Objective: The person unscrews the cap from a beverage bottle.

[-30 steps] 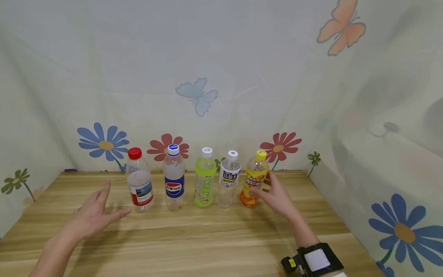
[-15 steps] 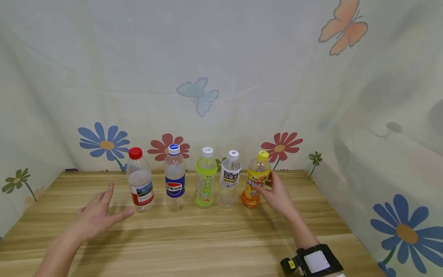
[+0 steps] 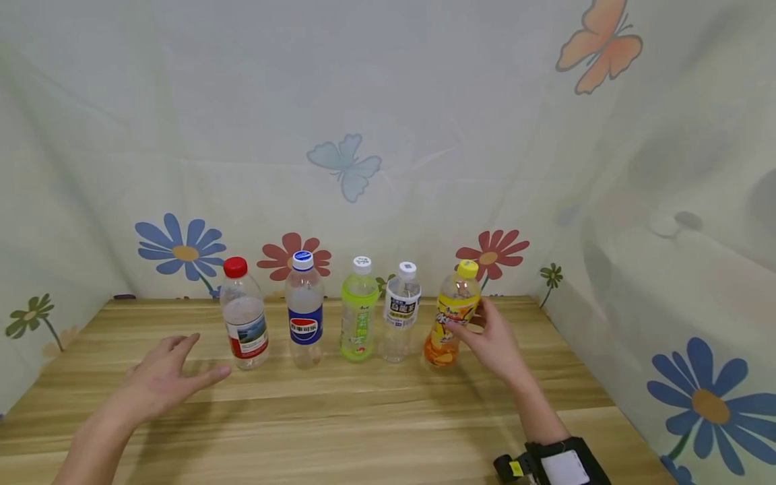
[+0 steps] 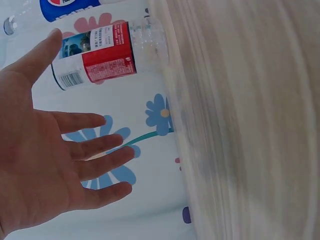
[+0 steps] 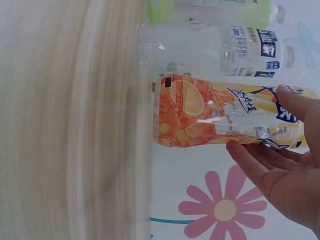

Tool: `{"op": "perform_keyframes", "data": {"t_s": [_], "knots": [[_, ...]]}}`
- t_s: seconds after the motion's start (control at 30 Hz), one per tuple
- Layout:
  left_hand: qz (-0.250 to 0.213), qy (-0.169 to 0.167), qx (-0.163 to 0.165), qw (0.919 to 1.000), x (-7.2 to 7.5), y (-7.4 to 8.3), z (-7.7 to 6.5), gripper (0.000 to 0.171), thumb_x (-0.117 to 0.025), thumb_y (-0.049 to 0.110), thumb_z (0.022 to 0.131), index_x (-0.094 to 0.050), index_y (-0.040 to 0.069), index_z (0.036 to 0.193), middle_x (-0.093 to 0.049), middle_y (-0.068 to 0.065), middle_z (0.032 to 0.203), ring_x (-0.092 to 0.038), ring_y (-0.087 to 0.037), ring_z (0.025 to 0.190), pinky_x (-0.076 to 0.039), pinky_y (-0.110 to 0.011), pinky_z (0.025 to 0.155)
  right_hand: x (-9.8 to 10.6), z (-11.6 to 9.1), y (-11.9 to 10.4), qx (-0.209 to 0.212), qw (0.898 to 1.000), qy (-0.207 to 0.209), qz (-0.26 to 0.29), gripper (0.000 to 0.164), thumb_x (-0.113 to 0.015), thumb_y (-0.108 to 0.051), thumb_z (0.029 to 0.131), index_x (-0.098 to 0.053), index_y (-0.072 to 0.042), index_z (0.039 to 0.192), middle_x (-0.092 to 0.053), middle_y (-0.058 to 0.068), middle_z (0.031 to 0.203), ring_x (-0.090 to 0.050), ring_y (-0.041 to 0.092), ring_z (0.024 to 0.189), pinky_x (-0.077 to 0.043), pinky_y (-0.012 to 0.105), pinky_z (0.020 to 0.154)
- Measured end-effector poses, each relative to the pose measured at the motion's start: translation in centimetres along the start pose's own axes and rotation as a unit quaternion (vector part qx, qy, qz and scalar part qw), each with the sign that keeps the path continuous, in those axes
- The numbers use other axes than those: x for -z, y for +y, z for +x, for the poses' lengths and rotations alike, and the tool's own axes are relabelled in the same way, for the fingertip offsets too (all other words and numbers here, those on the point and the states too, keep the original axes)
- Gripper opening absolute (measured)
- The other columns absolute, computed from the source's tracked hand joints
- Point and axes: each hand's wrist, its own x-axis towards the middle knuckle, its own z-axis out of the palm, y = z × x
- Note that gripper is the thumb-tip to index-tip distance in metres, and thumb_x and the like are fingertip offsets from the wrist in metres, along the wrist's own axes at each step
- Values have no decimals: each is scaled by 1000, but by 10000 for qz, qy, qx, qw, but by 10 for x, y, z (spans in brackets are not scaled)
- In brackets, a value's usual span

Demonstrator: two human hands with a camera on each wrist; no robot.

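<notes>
My right hand (image 3: 494,343) grips the yellow-capped orange drink bottle (image 3: 450,322) by its label, thumb on the near side and fingers behind. The bottle leans a little, its cap toward the right; its base (image 5: 162,112) shows close to the tabletop in the right wrist view. My left hand (image 3: 159,380) hovers over the table with fingers spread and holds nothing. Nearest to it stands the red-capped clear water bottle (image 3: 245,323), which also appears beyond the thumb (image 4: 45,52) in the left wrist view.
Between the hands stand the Pepsi bottle (image 3: 305,316), the green-labelled bottle (image 3: 359,316) and the clear oolong tea bottle (image 3: 401,316), all upright in a row. The wooden table (image 3: 339,431) ends at a fabric backdrop (image 3: 424,101) printed with flowers and butterflies.
My right hand and the orange drink bottle have shifted slightly to the right, and the bottle leans more to the right. My left index finger has dropped a little. The other bottles stay put.
</notes>
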Motion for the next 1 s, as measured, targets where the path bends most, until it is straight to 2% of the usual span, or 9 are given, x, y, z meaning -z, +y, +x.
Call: {"op": "perform_keyframes", "data": {"t_s": [0.2,0.5,0.77,1.0], "knots": [[129,-223,-38,9997,1,7,-1,111,-48,82,81,-39,-10,142,-34,-38,137,-33,-58,123,-23,-76,87,0,-6,-11,79,9998,-88,-183,68,-76,-36,87,-42,-9,139,-56,7,125,-57,27,114,-49,37,90],[-18,-659,-44,9978,2,27,-4,107,-53,82,78,-44,-3,142,-39,-33,137,-38,-55,122,-23,-75,88,-1,-18,-30,58,9984,-518,-229,66,-76,-43,85,-47,-19,138,-58,0,122,-59,25,111,-53,31,82],[-397,-1108,-123,9930,-3,40,-3,99,-59,76,78,-47,3,143,-40,-30,138,-41,-52,123,-39,-64,88,-8,-25,-44,205,9965,-805,32,61,-80,-37,83,-51,-22,134,-61,-3,118,-62,23,108,-53,29,80],[-578,-1020,-434,9922,-5,50,-4,93,-63,70,81,-47,1,142,-43,-28,139,-41,-49,125,-38,-61,92,-21,-30,-48,319,9929,-1095,340,59,-81,-31,82,-53,-18,133,-61,-3,118,-63,21,107,-53,29,82]]}}
